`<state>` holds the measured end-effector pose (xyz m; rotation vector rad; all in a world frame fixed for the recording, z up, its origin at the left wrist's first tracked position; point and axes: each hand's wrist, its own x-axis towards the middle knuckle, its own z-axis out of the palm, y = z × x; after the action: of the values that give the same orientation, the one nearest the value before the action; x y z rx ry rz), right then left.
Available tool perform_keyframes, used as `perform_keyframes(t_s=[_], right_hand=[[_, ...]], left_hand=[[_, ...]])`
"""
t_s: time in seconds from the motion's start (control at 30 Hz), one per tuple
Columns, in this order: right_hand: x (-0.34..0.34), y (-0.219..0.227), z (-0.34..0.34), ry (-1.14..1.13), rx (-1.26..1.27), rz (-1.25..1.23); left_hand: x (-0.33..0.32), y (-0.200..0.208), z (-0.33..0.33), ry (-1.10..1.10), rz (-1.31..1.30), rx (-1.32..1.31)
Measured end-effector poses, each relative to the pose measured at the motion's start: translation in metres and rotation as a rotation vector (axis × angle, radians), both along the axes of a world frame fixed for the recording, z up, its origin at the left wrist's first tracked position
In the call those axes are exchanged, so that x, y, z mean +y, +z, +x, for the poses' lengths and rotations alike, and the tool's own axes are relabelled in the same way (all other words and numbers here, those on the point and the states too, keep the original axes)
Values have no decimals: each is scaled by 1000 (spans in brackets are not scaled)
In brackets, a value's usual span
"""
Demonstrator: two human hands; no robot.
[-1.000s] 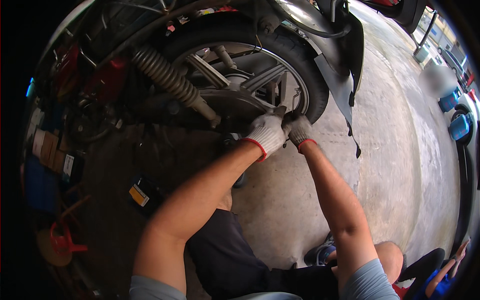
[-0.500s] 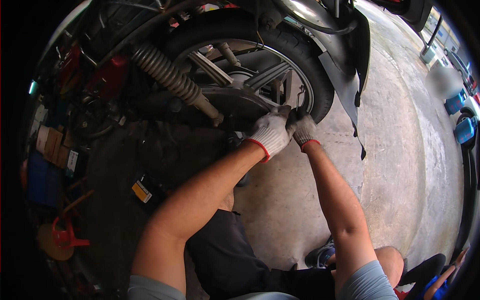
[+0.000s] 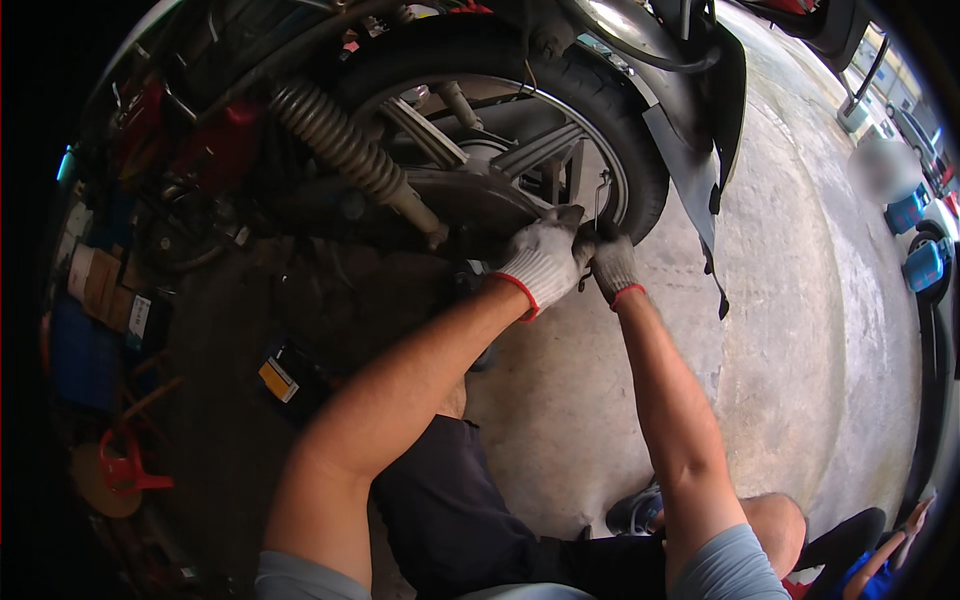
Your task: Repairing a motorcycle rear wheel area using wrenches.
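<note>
My left hand (image 3: 548,252), in a white knitted glove with a red cuff and dirty fingers, is closed by the lower rim of a motorcycle's rear wheel (image 3: 655,190). What its fingers grip is hidden. Right beside it, my right hand (image 3: 614,265), gloved alike, is closed around the lower part of a thin metal rod (image 3: 600,195) with a bent upper end. The rod rises in front of the wheel's spokes. Below and between the two hands a small dark end pokes out; I cannot tell what it belongs to. The dark chain case (image 3: 465,195) lies left of my hands.
A coil-spring shock absorber (image 3: 345,145) slants down left of the wheel. A grey flap (image 3: 685,170) hangs behind the tyre. On the dark floor lies a black box with a yellow label (image 3: 278,381). Another person's arm (image 3: 890,550) shows at the lower right.
My right hand has shifted slightly right and down, and a small dark end now shows below and between the hands. My left hand stays nearly in place. The view has moved a little.
</note>
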<state>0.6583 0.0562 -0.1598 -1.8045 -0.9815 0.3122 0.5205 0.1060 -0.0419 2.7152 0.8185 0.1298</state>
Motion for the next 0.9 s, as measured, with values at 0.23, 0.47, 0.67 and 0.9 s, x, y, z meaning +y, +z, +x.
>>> perform_keyframes(t_s=[0.23,0.47,0.67,0.9], right_hand=[[-11,31,-15,-21,530,77],[-19,45,-15,14,789,97],[-23,47,-14,46,951,150],[-21,69,-18,135,1471,256]], left_hand=[[3,1,-2,12,-8,-20],[12,-10,-7,17,-111,-274],[19,-19,-7,30,-47,-428],[20,-17,-11,54,-188,-534]])
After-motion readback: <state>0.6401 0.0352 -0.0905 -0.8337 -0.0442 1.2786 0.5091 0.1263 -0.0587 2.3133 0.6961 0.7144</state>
